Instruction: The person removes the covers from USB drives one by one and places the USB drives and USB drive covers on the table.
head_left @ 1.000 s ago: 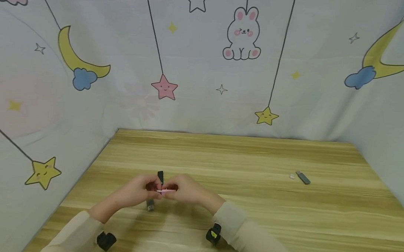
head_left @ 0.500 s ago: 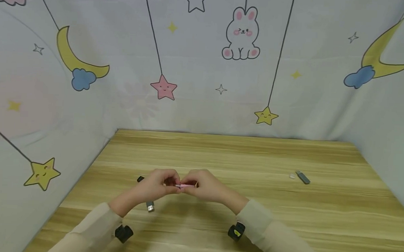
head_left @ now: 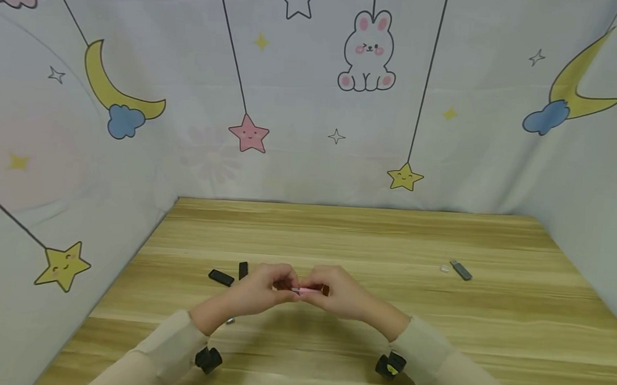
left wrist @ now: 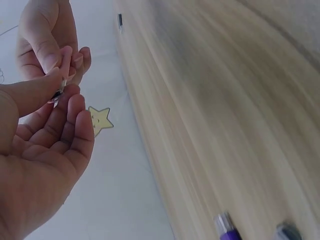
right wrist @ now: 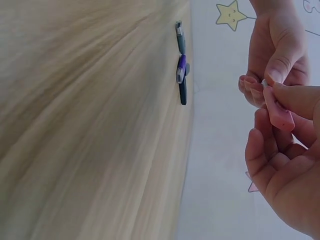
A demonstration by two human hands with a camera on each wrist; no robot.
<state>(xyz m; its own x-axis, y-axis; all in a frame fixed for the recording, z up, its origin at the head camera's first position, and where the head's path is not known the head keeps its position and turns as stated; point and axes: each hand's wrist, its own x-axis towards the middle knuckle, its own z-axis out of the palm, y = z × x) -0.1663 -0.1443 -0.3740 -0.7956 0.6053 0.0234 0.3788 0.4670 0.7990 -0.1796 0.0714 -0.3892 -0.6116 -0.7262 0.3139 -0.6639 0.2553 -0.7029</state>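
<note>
A pink USB stick (head_left: 311, 290) is held between both hands, lifted above the wooden table (head_left: 395, 331). My right hand (head_left: 344, 296) pinches its pink body (right wrist: 280, 116) between thumb and fingers. At the other end, the thumb and fingers of my left hand (head_left: 263, 290) pinch the small shiny tip. That tip (left wrist: 59, 95) is mostly covered by fingertips; I cannot tell whether it is the bare plug or a cap on it. The hands meet fingertip to fingertip.
Left of the hands lie a black stick (head_left: 221, 277), another black stick (head_left: 243, 270) and a purple USB stick (right wrist: 182, 65). A metal plug (head_left: 230, 320) peeks out below the left forearm. Toward the right lie a grey USB stick (head_left: 461, 270) and a small clear cap (head_left: 444, 269).
Both hands have moved to the right together, carrying the pink USB stick. The two black sticks at the left, partly hidden before, now show more fully.
</note>
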